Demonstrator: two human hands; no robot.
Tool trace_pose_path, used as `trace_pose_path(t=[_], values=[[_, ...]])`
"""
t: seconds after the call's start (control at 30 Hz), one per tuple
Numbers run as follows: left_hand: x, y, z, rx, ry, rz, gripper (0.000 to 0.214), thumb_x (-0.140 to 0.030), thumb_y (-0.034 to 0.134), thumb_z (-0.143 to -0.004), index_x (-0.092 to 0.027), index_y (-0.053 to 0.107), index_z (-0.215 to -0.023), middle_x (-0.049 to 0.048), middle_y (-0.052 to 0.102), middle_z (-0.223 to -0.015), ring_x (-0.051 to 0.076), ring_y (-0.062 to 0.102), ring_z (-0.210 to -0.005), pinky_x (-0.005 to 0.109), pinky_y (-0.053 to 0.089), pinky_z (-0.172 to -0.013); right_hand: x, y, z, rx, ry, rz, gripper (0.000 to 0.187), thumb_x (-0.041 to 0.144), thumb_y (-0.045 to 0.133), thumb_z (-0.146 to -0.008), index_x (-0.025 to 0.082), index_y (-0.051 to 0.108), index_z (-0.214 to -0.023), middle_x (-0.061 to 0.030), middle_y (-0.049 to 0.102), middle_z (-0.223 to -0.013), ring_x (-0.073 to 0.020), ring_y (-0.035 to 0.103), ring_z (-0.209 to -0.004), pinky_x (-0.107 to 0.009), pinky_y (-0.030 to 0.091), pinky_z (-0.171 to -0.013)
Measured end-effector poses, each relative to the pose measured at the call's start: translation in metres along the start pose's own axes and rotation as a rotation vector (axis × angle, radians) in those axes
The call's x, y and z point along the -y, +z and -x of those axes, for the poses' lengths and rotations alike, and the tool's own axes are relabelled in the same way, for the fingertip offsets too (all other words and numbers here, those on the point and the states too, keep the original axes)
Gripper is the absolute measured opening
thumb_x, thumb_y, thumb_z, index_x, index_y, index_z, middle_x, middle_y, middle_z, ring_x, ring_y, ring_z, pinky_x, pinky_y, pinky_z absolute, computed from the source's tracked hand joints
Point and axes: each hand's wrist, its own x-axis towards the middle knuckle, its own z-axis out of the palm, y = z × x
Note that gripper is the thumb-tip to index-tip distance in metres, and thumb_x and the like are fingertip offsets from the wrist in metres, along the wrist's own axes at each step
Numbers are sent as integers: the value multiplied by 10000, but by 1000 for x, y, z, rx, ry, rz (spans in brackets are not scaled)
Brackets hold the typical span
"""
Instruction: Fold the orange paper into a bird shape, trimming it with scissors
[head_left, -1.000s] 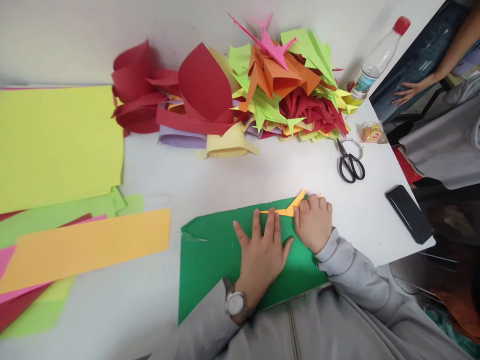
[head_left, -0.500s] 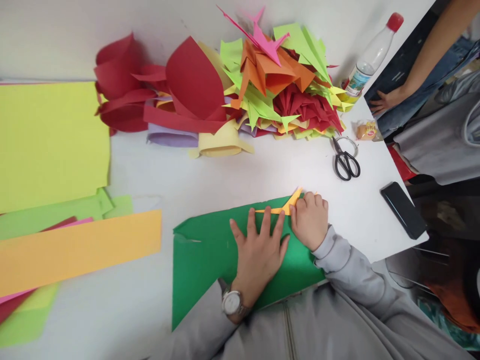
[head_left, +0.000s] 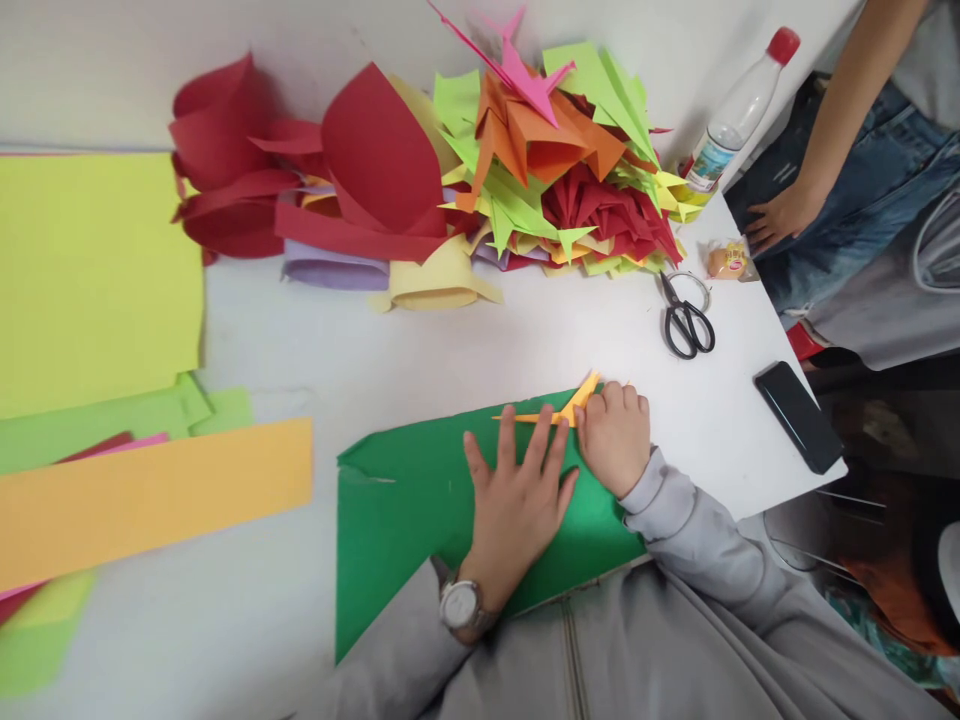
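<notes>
A small folded piece of orange paper (head_left: 580,397), with thin pointed ends, lies at the far edge of a green board (head_left: 405,540). My left hand (head_left: 521,490) rests flat on the board with its fingers spread, the fingertips touching the long thin point of the orange paper. Curled into a fist, my right hand (head_left: 616,438) grips the right part of that paper and hides it. A wristwatch (head_left: 460,605) is on my left wrist.
Red paper loops (head_left: 382,160) and a heap of folded paper shapes (head_left: 555,150) line the back. Scissors (head_left: 688,318), a phone (head_left: 799,416) and a bottle (head_left: 731,125) stand or lie right. Paper sheets (head_left: 90,280) and an orange strip (head_left: 157,500) lie left. Another person's hand (head_left: 784,215) is beyond the table.
My view has shifted slightly, moving the scene a little to the left. Both hands stay at the orange paper; the other person's arm has moved slightly.
</notes>
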Motion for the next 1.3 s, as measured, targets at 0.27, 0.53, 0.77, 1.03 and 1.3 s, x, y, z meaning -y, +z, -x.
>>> trace_pose_path(t=[0.27, 0.53, 0.77, 1.03, 1.3], values=[[2, 9, 0, 39, 141, 52, 573, -414, 431, -942, -88, 455, -1412, 136, 503, -1438, 323, 418, -1358, 515, 90, -1190, -1, 2, 1, 13, 21, -45, 246, 298, 470, -933, 145, 646, -855, -123, 579, -907, -272, 452, -884, -398, 331, -745], [3, 9, -2, 35, 137, 76, 579, -439, 394, -952, -98, 453, -1416, 145, 520, -1424, 326, 422, -1355, 514, 156, -1176, 1, -4, 0, 47, 41, -83, 243, 281, 460, -931, 147, 649, -859, -124, 581, -925, -271, 450, -901, -400, 333, -761], [7, 10, -2, 42, 183, 60, 556, -413, 368, -969, -54, 495, -1374, 151, 511, -1430, 335, 416, -1356, 495, 233, -1154, -3, -4, 4, 58, 65, -138, 229, 278, 459, -925, 154, 631, -839, -115, 571, -962, -269, 446, -914, -406, 334, -777], [13, 13, -3, 29, 279, 43, 542, -403, 410, -967, -16, 527, -1328, 178, 537, -1402, 353, 396, -1367, 490, 349, -1113, -9, -4, 5, 57, 74, -217, 269, 295, 444, -957, 169, 630, -808, -84, 570, -965, -236, 459, -903, -369, 324, -762], [18, 16, -2, 62, 295, 74, 528, -394, 417, -967, -63, 497, -1371, 159, 503, -1437, 346, 315, -1417, 507, 350, -1129, -7, 2, -5, 27, 156, -219, 356, 387, 462, -972, 190, 645, -740, -67, 582, -873, -231, 490, -875, -354, 320, -720]])
